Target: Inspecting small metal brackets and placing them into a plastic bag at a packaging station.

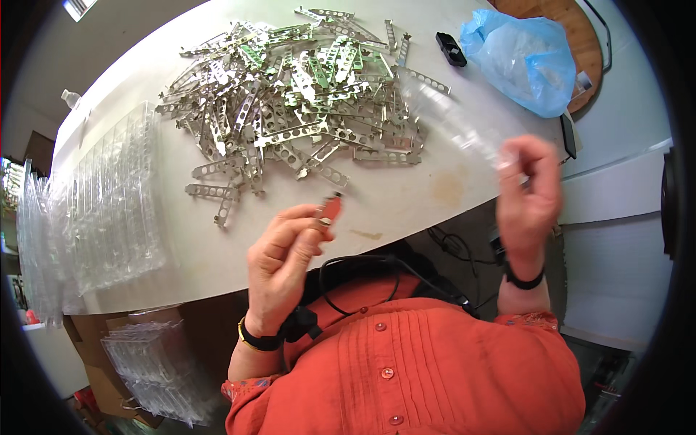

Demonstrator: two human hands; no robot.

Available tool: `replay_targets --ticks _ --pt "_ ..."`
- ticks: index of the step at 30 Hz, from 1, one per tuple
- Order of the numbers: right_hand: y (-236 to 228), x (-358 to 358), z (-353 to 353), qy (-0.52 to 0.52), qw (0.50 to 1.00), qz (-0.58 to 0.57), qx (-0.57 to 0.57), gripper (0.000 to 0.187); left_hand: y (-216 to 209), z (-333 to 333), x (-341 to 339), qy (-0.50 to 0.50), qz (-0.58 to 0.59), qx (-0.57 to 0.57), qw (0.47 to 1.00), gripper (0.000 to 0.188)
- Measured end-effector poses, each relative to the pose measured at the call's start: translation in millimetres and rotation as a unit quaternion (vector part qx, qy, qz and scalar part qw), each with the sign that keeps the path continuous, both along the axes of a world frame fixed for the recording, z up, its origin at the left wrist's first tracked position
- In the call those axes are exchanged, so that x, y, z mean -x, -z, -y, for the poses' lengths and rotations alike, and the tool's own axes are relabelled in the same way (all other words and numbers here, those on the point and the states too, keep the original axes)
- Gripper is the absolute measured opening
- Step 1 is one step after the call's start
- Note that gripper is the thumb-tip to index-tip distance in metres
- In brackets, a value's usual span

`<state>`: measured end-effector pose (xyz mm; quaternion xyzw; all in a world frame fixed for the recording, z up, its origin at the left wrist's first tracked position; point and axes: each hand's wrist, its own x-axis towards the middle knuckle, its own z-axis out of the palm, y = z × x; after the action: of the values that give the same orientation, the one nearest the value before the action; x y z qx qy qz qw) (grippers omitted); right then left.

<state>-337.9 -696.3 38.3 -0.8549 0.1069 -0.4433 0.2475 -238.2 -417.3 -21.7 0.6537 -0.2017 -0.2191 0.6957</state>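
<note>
My left hand point(283, 257) pinches a small metal bracket point(330, 210) that shows reddish, held just above the near edge of the white table point(406, 196). My right hand point(528, 192) is raised at the right and grips the end of a long clear plastic sleeve point(442, 109), which stretches up and left over the table and looks blurred. A large heap of perforated metal brackets point(297, 94) lies on the table beyond both hands.
Stacks of clear plastic sleeves point(109, 203) cover the table's left side, with more clear sleeves point(156, 370) in a cardboard box below. A blue plastic bag point(525, 58) and a small black object point(451, 48) sit at the far right. Cables hang under the table.
</note>
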Motion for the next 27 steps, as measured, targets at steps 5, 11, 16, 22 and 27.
replay_targets --ticks 5,11,16,22,27 --pt "33.3 -19.2 -61.8 -0.18 0.976 -0.121 0.017 0.017 -0.4 12.1 3.1 0.125 -0.045 0.067 0.989 0.016" --pt "35.3 -28.1 -79.2 -0.321 0.909 -0.229 -0.136 0.026 14.4 -1.7 4.4 0.152 -0.141 0.108 0.972 0.017" --pt "42.0 -30.1 -80.6 -0.376 0.873 -0.246 -0.188 0.025 28.9 -6.8 0.3 0.107 -0.129 0.088 0.982 0.018" --pt "54.0 -22.5 -57.0 -0.281 0.83 -0.274 -0.397 0.011 26.2 -13.6 -10.0 0.061 -0.14 0.084 0.985 0.022" --pt "43.2 -9.2 -32.2 -0.284 0.673 -0.435 -0.526 0.026 23.7 -3.3 -17.6 0.044 -0.151 0.155 0.975 0.024"
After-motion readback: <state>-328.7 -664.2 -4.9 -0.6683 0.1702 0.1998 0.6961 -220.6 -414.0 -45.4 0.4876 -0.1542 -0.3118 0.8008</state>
